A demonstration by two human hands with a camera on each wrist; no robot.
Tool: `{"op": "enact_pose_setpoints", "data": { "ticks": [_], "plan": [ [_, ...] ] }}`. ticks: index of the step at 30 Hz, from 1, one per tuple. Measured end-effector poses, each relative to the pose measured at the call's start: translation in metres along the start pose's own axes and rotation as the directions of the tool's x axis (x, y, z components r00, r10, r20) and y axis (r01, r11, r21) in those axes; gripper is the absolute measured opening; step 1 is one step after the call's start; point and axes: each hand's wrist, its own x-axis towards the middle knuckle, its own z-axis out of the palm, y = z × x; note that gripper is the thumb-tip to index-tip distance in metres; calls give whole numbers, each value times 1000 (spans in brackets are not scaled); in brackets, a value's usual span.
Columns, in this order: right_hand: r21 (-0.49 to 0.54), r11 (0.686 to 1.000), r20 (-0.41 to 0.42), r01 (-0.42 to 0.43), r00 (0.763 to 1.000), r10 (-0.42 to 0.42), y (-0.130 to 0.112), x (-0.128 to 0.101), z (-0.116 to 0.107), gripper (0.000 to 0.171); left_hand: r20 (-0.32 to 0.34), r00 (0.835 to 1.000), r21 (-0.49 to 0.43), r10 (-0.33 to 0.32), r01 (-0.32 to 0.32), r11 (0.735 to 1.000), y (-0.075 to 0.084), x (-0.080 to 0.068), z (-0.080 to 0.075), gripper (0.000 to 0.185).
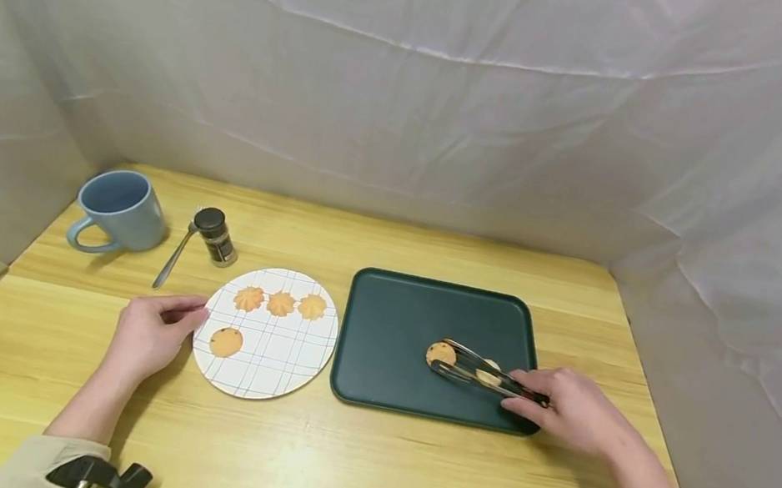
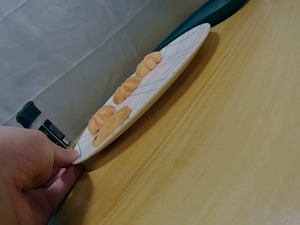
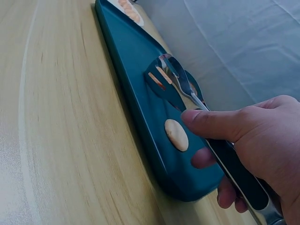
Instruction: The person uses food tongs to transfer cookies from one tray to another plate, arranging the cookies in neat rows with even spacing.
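Here's the dark green tray [image 1: 387, 340] with two round cookies in it: a chocolate-chip cookie [image 1: 440, 354] at the heads of the slotted tongs [image 3: 234, 168], and a pale cookie [image 3: 176, 135] nearer the tray's right end. Are the heads squeezing that chip cookie? Can't tell. Right hand [image 1: 575, 406], at the tray's right edge, grips the tong handles, the chip cookie out ahead of its fingers. Just left of the tray, the checked plate [image 1: 266, 369] carries three flower-shaped cookies [image 1: 281, 304] and a chip-dotted round one [image 1: 225, 342]. Only a narrow strip of wooden table [image 1: 322, 453] parts plate from tray; bare green floor stretches left of the tongs to the tray's raised rim. Left hand [image 1: 150, 330], farther left, pinches the plate's edge.
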Motion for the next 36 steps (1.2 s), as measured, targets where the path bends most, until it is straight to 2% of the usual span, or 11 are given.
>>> {"op": "enact_pose_setpoints", "data": {
  "ticks": [6,13,20,28,36],
  "plan": [
    [22,1000,-14,17,1000,-17,1,-3,-2,44,1,1000,-6,-10,10,1000,1,0,0,29],
    [77,995,-28,56,998,-54,1,-5,-5,33,-29,999,6,14,-13,1000,2,-1,0,26],
    [158,987,4,43,999,-45,2,-7,-10,29,-37,999,23,31,-31,999,4,-2,-2,26],
    [224,969,-17,108,994,-107,2,-5,-13,25,-11,1000,71,12,-11,997,8,-6,-5,27],
    [241,964,-19,107,994,-106,0,-2,-16,26,40,998,-4,-43,43,999,9,-7,-5,26]
  ]
}}
